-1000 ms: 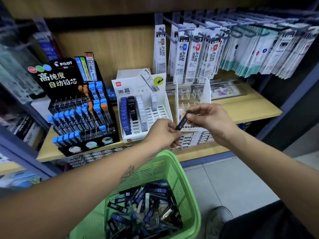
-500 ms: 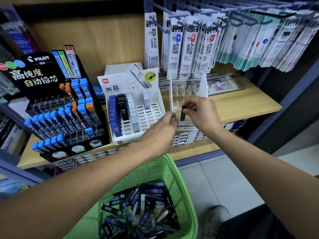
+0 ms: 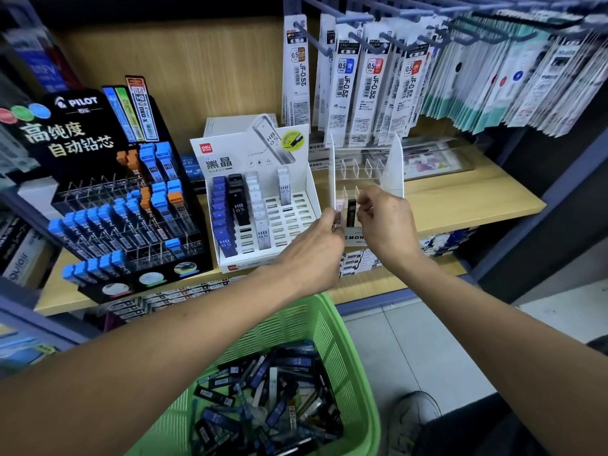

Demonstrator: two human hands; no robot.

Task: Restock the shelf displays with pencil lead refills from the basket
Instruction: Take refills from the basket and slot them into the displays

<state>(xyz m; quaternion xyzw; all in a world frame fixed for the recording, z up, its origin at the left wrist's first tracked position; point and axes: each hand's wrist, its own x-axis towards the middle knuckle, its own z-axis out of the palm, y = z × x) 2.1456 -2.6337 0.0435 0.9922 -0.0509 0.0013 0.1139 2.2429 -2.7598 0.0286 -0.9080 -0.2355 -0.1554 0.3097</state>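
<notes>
We see the right hand (image 3: 388,225) pinching a black lead refill (image 3: 351,212) upright in the clear display (image 3: 391,172) on the shelf (image 3: 460,199); the left hand (image 3: 316,248) pinches a pale refill (image 3: 339,215) beside it, above the green basket (image 3: 358,373).

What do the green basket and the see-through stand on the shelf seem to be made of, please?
The basket looks like moulded plastic with a slight sheen: even bright green colour and regular slotted walls. The stand appears to be clear acrylic, glossy: the shelf shows through its thin dividers. Glass cannot be ruled out, though it seems unlikely.
</notes>
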